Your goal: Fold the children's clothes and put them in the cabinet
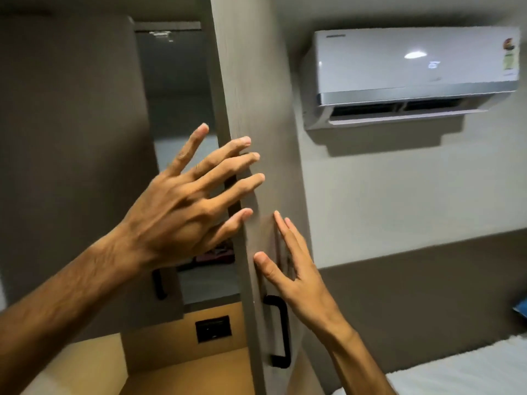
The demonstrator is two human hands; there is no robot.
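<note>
- Head view is filled by a cabinet door [251,81] standing ajar, seen nearly edge-on.
- Left hand [182,206] is spread wide, fingertips laid over the door's front edge, nothing gripped.
- Right hand [296,269] is pressed flat and open against the door's outer face, just above the black handle [281,332].
- Dark folded clothes [216,253] are glimpsed inside the cabinet, on a shelf behind the left hand.
- An air conditioner [410,75] is mounted on the wall at right.

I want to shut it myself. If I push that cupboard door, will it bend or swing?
The cupboard door looks like a stiff board, so it probably swings, not bends. Both hands rest flat on it, suggesting it may be heavy.
</note>
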